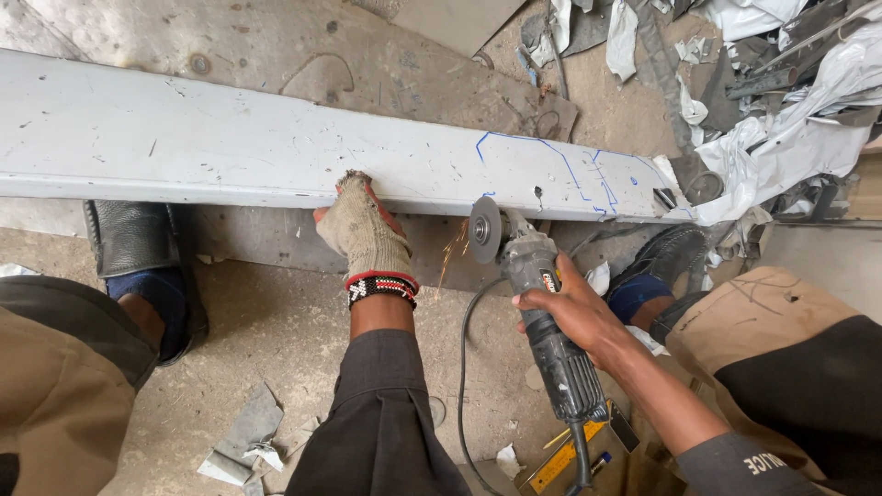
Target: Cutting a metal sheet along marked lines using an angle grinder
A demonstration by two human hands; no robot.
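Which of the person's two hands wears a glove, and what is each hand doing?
The left hand wears a knit glove and presses on the grey metal sheet; the bare right hand grips the angle grinder.

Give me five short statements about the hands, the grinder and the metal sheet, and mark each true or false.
1. The left hand wears a knitted work glove and presses on the near edge of the grey metal sheet. True.
2. The right hand is gloved too. False: it is bare.
3. The right hand grips the body of an angle grinder, and sparks fly beside its disc. True.
4. The sheet carries red marking lines. False: the drawn lines are blue.
5. The grinder lies unattended on the floor. False: the right hand holds it at the sheet's edge.
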